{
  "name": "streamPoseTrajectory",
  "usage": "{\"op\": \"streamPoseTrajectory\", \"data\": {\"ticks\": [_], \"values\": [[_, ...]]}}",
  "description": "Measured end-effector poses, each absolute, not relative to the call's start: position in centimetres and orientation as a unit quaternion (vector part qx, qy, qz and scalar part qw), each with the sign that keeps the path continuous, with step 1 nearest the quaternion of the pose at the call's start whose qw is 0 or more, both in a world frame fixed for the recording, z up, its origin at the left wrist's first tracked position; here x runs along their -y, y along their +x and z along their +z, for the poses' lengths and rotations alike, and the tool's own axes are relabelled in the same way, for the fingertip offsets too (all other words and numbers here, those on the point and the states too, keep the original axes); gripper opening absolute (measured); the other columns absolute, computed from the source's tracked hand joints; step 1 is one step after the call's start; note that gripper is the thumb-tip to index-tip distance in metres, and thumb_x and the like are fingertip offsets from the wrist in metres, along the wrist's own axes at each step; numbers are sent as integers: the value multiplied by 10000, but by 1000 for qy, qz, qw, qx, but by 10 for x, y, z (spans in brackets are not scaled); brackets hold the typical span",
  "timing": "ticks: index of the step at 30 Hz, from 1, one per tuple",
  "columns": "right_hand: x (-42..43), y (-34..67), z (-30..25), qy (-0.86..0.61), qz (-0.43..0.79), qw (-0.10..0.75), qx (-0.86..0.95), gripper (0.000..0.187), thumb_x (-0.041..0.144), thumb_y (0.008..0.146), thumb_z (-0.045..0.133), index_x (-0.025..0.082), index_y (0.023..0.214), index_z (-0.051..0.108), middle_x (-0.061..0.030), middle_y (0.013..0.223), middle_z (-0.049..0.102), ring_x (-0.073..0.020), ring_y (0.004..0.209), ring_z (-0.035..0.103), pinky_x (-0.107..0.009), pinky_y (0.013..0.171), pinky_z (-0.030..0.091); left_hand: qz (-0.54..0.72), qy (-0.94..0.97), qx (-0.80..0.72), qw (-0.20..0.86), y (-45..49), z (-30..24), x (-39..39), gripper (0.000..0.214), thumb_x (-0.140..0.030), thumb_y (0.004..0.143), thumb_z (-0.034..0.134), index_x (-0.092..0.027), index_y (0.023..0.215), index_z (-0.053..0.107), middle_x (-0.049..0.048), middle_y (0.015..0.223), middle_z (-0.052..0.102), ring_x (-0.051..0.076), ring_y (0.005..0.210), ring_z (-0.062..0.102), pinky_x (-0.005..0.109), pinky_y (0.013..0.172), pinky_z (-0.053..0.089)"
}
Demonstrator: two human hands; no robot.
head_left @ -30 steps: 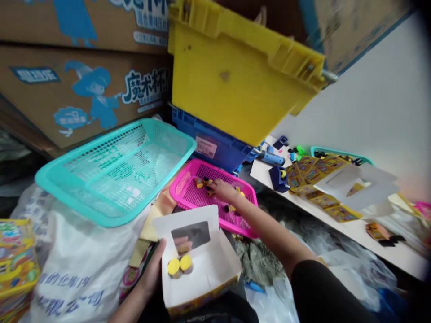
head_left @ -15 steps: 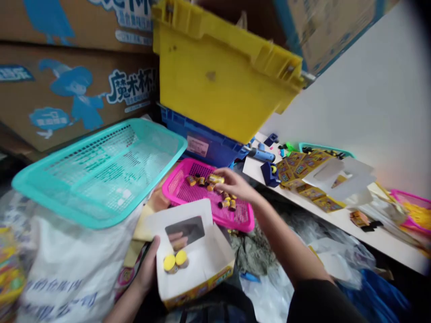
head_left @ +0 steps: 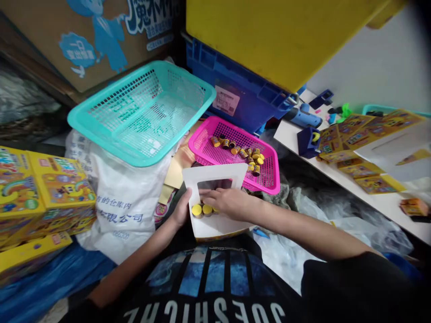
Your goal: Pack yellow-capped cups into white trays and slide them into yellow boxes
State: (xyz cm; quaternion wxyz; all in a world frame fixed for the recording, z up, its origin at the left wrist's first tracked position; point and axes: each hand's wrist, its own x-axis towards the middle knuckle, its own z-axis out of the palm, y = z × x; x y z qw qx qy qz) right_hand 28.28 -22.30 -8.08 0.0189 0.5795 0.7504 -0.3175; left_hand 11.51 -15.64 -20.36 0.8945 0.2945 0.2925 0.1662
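My left hand [head_left: 182, 210] grips the left side of an open cardboard box [head_left: 220, 174], white inside, with a window cut in its raised panel. Inside the box small yellow-capped tubs [head_left: 197, 211] stand in a row along the left. My right hand [head_left: 234, 204] reaches into the box, fingers closed over another yellow-capped tub [head_left: 216, 209], which they mostly cover. Just beyond the box lies a pink mesh basket [head_left: 272, 172] with several more little tubs [head_left: 243, 154] scattered in it, some tipped on their sides.
A turquoise basket [head_left: 141, 159] rests on a white sack [head_left: 117, 202] at left. Yellow printed boxes [head_left: 60, 179] are stacked far left. Blue [head_left: 225, 67] and yellow [head_left: 269, 40] crates rise behind. On the right, a white shelf [head_left: 340, 181] carries flat printed cartons [head_left: 367, 168] and a blue tool [head_left: 305, 117].
My right hand has moved from over the pink basket into the box, bringing a tub. A further yellow cap now shows beside the first two. The view has tilted downward.
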Motion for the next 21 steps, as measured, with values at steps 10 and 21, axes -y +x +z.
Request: {"op": "streamPoseTrajectory", "data": {"ticks": [10, 21], "values": [[205, 420, -41, 833, -114, -54, -538, 307, 262, 1019, 439, 141, 1140, 695, -139, 1056, 735, -254, 953, 680, -372, 847, 517, 154, 272, -288, 905, 110, -209, 151, 779, -723, 807, 662, -77, 1240, 716, 247, 1165, 770, 447, 1160, 705, 555, 963, 573], [198, 440, -79, 767, -275, -9, -580, 382, 282, 966, 557, 149, 1317, 629, -117, 1108, 721, -221, 956, 680, -344, 851, 534, 174, 285, -314, 889, 118, -200, 151, 790, -730, 779, 676, -71, 1214, 728, 253, 1159, 770, 473, 1176, 690, 581, 983, 561]]}}
